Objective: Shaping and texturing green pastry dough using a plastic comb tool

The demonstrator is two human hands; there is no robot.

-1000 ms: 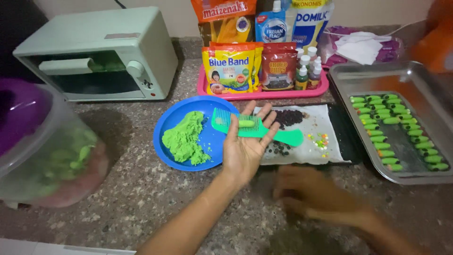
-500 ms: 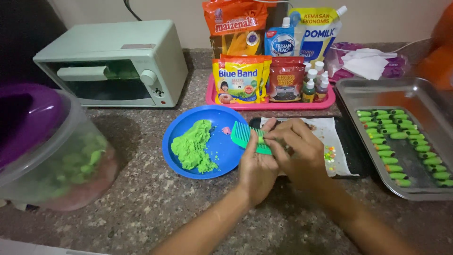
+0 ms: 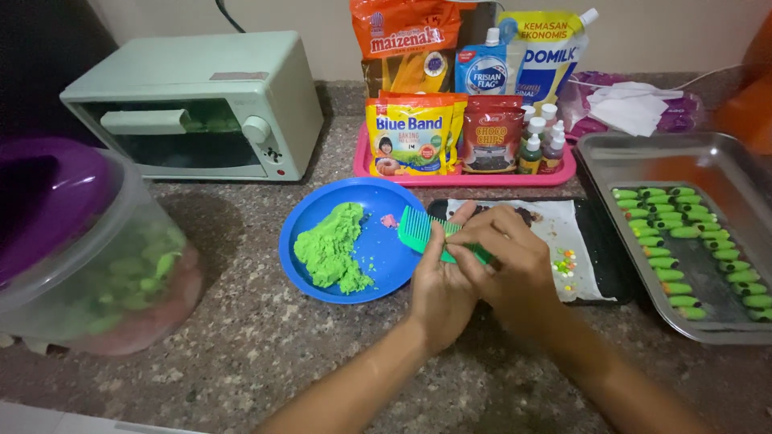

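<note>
Left hand (image 3: 438, 285) cradling green comb (image 3: 426, 233), right hand (image 3: 507, 261) pinching soft, easily squashed dough onto its teeth, blue plate (image 3: 386, 205) at ten o'clock.

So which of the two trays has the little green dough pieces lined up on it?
The silver metal tray on the right holds the rows of green dough pieces. The pink tray behind the blue plate holds only packets and small bottles.
</note>
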